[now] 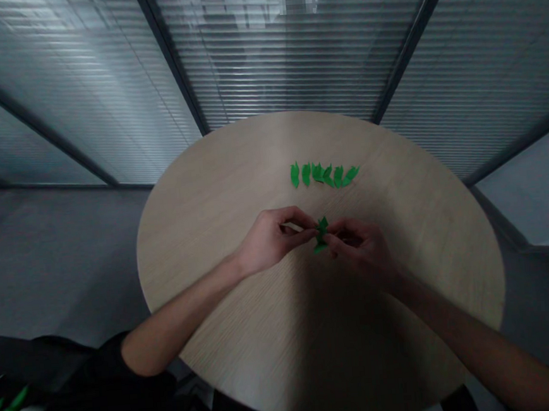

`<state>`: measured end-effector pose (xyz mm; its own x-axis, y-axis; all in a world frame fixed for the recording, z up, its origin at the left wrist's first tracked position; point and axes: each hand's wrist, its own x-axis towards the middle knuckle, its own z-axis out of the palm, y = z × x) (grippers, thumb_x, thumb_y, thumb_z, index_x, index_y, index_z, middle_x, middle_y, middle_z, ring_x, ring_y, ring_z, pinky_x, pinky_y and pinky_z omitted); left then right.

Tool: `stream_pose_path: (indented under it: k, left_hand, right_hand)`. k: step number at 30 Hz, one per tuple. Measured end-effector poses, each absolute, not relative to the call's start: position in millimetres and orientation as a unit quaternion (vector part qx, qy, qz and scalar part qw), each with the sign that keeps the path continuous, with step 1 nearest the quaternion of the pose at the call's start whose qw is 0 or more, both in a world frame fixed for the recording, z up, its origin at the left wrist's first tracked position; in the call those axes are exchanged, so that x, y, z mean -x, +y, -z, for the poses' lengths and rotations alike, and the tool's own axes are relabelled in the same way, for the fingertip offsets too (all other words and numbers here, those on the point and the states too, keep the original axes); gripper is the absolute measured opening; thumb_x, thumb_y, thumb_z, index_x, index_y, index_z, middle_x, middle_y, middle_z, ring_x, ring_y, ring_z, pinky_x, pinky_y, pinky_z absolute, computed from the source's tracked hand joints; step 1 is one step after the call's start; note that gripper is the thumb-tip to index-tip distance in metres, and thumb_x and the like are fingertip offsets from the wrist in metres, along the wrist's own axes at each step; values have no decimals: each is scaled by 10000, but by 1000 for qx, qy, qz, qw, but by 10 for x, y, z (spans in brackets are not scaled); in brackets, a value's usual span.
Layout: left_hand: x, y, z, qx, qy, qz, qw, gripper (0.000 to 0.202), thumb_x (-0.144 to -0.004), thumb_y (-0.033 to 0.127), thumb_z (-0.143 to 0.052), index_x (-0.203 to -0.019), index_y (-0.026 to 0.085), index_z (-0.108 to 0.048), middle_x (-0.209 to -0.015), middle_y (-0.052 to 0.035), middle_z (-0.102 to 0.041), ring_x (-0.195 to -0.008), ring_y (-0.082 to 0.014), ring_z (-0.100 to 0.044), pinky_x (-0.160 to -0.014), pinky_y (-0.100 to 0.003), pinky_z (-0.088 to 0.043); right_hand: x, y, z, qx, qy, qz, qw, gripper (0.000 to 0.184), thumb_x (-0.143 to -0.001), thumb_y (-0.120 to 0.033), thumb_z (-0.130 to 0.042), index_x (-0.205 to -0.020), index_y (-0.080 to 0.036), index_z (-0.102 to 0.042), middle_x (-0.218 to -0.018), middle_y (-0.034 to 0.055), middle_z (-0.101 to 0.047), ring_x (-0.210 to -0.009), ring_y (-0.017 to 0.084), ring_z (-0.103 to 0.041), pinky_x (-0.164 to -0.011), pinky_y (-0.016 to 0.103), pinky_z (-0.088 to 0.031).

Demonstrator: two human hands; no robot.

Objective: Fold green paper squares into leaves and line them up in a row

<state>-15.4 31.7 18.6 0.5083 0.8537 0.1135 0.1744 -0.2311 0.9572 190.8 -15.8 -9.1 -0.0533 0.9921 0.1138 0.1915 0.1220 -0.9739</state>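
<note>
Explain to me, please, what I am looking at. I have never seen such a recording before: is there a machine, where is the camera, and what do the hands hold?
There is no machine here, only a person working with two bare hands. The single picture comes from a camera worn on that person's head, looking forward and down. The left hand and the right hand meet above a rounded, pale wood-look table. Between them they pinch one small green piece, partly covered by the hands. Farther away on the table lies a row of similar green pieces, set side by side. Behind the table you see blinds.
</note>
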Motion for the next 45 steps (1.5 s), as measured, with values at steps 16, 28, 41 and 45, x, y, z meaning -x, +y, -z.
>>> stream_pose_path:
  k: [16,28,41,45]
  left_hand:
    - [132,314,-135,-681,353,-359,531,167,-830,280,-794,-814,145,-698,-802,-37,-726,-702,-128,-684,-640,-229,-554]
    - [137,330,-123,-661,334,-383,553,268,-808,273,-824,-874,168,-587,-817,-24,-713,-680,-119,-677,-565,-205,-502]
    - [120,353,-127,-624,301,-391,606,350,-823,301,-832,-977,192,-537,-847,-7,-705,-743,-132,-694,-612,-213,-558]
    - [137,409,-99,-610,298,-381,628,321,-960,452,-685,-1086,186,-557,-940,-63,-740,-829,-171,-720,-652,-259,-605]
  right_hand:
    - [-1904,-164,68,494,-592,-445,456,152,-851,-354,-758,-834,-205,-734,-663,5,-703,-569,134,-644,-532,244,-508]
    - [-1913,-167,58,492,-586,-454,457,151,-851,-355,-762,-819,-210,-736,-638,-5,-688,-549,125,-631,-514,232,-492]
    - [-1896,-162,16,494,-582,-459,454,164,-843,-373,-753,-816,-214,-724,-632,-10,-676,-540,128,-630,-517,244,-493]
    - [-1908,-146,26,505,-566,-465,456,198,-844,-398,-751,-819,-204,-721,-626,-11,-665,-538,128,-626,-524,251,-492]
